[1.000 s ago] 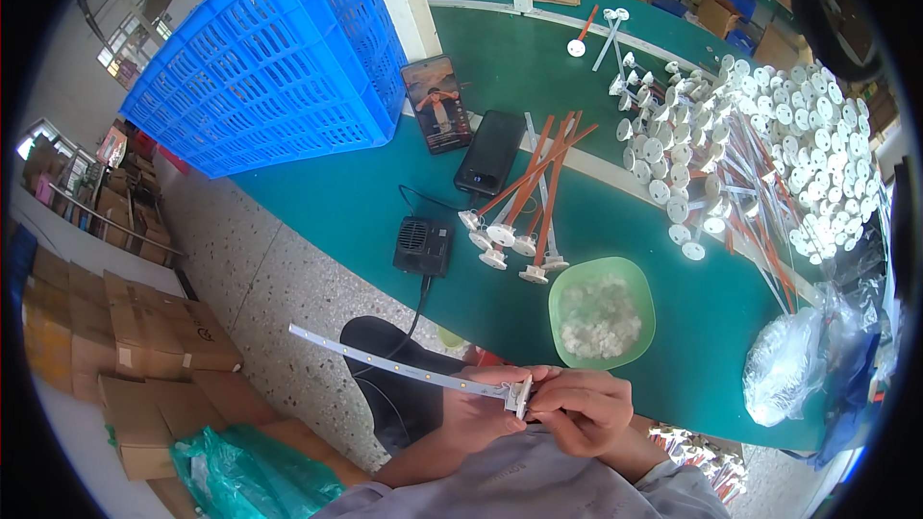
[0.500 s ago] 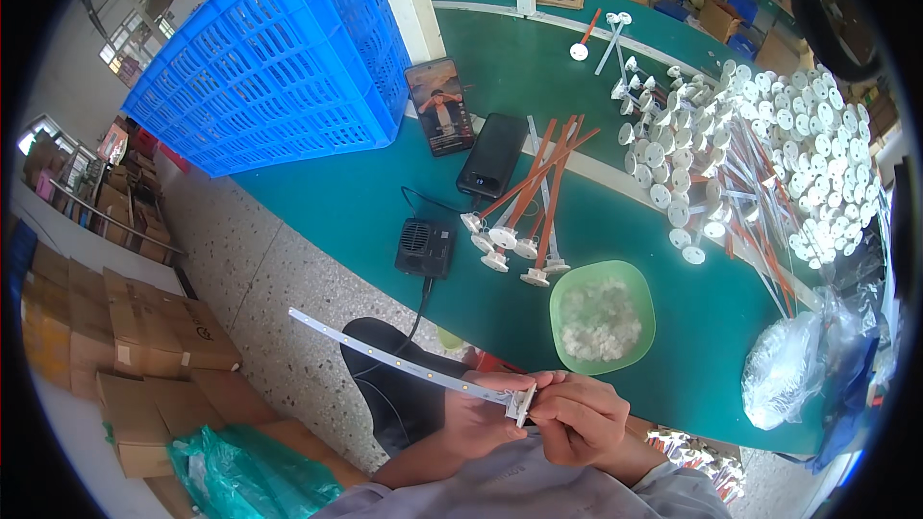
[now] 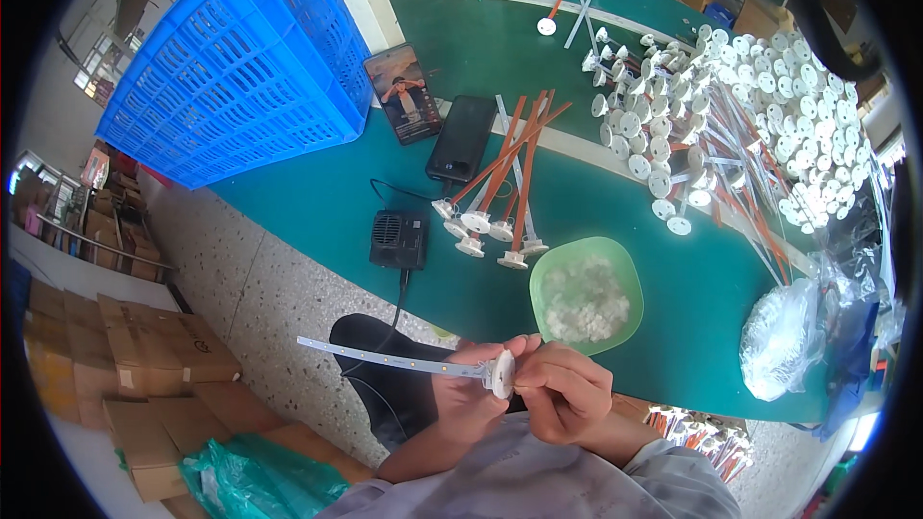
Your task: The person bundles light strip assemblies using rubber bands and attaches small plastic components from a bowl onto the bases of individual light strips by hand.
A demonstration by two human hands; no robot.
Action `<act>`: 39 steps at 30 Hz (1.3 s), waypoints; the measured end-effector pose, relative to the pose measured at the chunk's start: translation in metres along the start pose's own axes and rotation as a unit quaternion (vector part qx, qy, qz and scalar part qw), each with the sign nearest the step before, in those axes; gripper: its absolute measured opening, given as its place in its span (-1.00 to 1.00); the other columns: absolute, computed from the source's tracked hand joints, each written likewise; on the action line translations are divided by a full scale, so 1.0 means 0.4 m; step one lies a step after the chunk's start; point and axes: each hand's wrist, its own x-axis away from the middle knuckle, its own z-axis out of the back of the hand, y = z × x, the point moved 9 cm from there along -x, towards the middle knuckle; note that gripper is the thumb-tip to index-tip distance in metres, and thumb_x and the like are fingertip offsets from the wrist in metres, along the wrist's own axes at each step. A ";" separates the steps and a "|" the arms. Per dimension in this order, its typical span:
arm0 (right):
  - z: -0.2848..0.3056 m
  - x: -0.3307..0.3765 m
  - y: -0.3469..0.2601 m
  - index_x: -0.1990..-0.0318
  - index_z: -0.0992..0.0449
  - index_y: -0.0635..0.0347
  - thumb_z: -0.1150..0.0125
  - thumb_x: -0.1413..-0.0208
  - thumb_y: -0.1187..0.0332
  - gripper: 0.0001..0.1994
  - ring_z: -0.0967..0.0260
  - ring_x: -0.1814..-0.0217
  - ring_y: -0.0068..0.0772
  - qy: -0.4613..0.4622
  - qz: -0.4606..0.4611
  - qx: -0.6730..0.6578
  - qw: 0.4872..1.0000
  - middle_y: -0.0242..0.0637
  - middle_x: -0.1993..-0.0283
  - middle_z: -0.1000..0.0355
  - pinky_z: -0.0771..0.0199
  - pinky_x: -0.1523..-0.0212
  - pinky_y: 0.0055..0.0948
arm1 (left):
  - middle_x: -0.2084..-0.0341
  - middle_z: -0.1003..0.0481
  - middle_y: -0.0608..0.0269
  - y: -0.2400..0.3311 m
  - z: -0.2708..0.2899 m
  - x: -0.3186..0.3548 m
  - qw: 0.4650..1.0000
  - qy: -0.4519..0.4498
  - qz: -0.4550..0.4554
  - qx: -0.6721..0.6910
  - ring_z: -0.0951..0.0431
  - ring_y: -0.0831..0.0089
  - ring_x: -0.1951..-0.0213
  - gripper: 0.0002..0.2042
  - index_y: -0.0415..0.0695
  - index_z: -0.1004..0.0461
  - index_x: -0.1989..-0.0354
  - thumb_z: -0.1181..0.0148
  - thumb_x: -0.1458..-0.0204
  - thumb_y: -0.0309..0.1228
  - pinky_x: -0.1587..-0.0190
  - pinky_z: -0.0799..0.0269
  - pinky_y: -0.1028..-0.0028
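My left hand is closed around the end of a narrow white LED strip, which sticks out to the left. A round white cap sits at that end, tilted on edge with its face toward my right hand. My right hand pinches right at the cap's face; whatever lies between its fingertips is hidden. Just beyond my hands stands a light green bowl with many small white pieces in it. Several capped strips, orange and white, lie together behind the bowl's left side.
A large heap of capped strips covers the right of the green table. A clear plastic bag lies at its right edge. Toward the left are a black power bank, a phone, a small black fan-like device and a blue crate.
The cap has turned so more of its round face shows, and the strip lies more level. Both hands stay together at the cap. The whole view has shifted slightly.
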 end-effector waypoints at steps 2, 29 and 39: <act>0.002 -0.003 0.001 0.27 -0.49 0.45 -0.27 0.10 0.76 -0.80 -0.43 0.44 -0.29 -0.003 0.003 0.000 1.000 -0.07 0.36 -0.47 -0.46 0.43 -0.49 | -0.17 -0.37 -0.19 -0.001 0.000 0.000 1.000 0.000 -0.005 -0.002 -0.34 -0.05 -0.25 -0.46 -0.27 -0.24 -0.23 -0.28 -0.07 -0.53 -0.33 -0.20 0.01; 0.005 -0.024 -0.074 0.37 -0.58 0.36 -0.31 0.22 0.71 -0.81 -0.50 0.49 -0.28 -0.149 0.030 0.036 0.988 -0.14 0.43 -0.54 -0.55 0.40 -0.45 | -0.05 -0.44 -0.30 0.067 -0.063 0.002 0.986 -0.037 0.114 -0.120 -0.46 -0.05 -0.14 -0.53 -0.45 -0.40 -0.07 -0.32 0.07 -0.63 -0.29 -0.23 0.01; 0.014 0.005 -0.059 0.38 -0.64 0.30 -0.36 0.29 0.69 -0.78 -0.56 0.44 -0.28 -0.188 -0.017 -0.038 0.981 -0.25 0.43 -0.57 -0.61 0.36 -0.45 | -0.04 -0.45 -0.31 0.049 -0.081 0.027 0.970 -0.070 0.190 -0.135 -0.42 -0.02 -0.18 -0.52 -0.49 -0.44 -0.04 -0.34 0.12 -0.60 -0.33 -0.17 0.07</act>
